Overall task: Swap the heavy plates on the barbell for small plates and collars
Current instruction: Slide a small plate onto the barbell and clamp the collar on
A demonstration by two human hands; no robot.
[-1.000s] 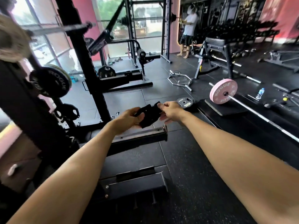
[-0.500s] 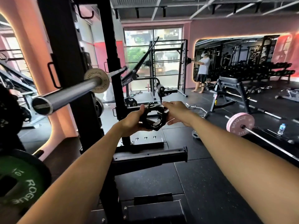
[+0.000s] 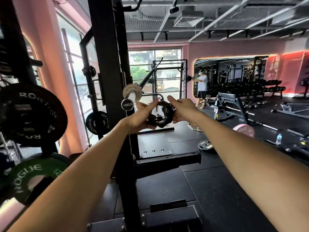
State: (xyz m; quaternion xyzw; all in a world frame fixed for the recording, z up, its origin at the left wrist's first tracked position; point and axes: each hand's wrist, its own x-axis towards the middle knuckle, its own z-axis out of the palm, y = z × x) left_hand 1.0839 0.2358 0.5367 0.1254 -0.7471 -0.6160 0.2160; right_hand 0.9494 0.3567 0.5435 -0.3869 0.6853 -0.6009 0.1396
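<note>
Both my hands hold a black ring-shaped barbell collar [image 3: 163, 115] at chest height, just right of the barbell's sleeve end [image 3: 127, 104], which points toward me. My left hand [image 3: 142, 115] grips the collar's left side with the thumb raised. My right hand [image 3: 181, 108] pinches its right side, thumb up. A small pale Rogue plate [image 3: 132, 92] sits on the sleeve behind the end cap. The collar is beside the sleeve, not on it.
A black rack upright [image 3: 113, 67] stands just left of my hands. Stored black plates [image 3: 31, 114], [image 3: 97, 122] and a green plate [image 3: 31, 176] hang at left. A small plate [image 3: 205, 145] lies on the floor; a pink-plated barbell [image 3: 244, 130] and a water bottle [image 3: 278, 138] at right. A person [image 3: 202, 87] stands far back.
My view has lifted and swung left. Both hands raised the collar from low over the floor up to the barbell's sleeve end, and turned its ring to face me.
</note>
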